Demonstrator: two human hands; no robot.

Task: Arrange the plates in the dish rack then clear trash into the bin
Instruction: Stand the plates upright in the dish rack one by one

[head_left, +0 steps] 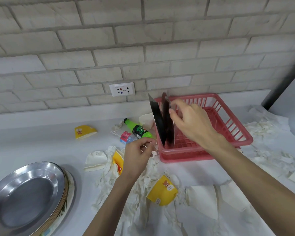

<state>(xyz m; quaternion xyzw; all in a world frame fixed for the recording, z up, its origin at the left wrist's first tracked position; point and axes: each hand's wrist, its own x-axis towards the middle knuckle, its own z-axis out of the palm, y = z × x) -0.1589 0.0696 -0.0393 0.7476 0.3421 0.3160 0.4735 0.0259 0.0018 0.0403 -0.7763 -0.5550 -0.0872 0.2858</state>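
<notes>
Plates [29, 196] lie stacked at the near left corner of the white counter [32, 142], with a metal one on top and patterned ones under it. Beside them, in the middle, crumpled tissue [109, 181] is spread around, and a squashed yellow paper cup [162, 191] lies on it. Flattened white cups are near, to the right.

A little further, the left hand [136, 157] hovers over the tissue, just beside the near left corner of the pink dish rack [232, 132]. Its fingers are curled, but I cannot tell if they pinch a scrap or nothing.

The right hand [192, 123] reaches into the rack and grips the upper rim of a dark plate [169, 128] between thumb and fingers. This plate stands on edge at the left end of the rack. A second dark plate [157, 123] stands next to it, leaning to the left.

Behind the left hand lie a green bottle [138, 129], a crushed clear bottle [124, 136] and another yellow cup [84, 132]. Farthest is the brick wall [143, 40] with a socket [122, 89].
</notes>
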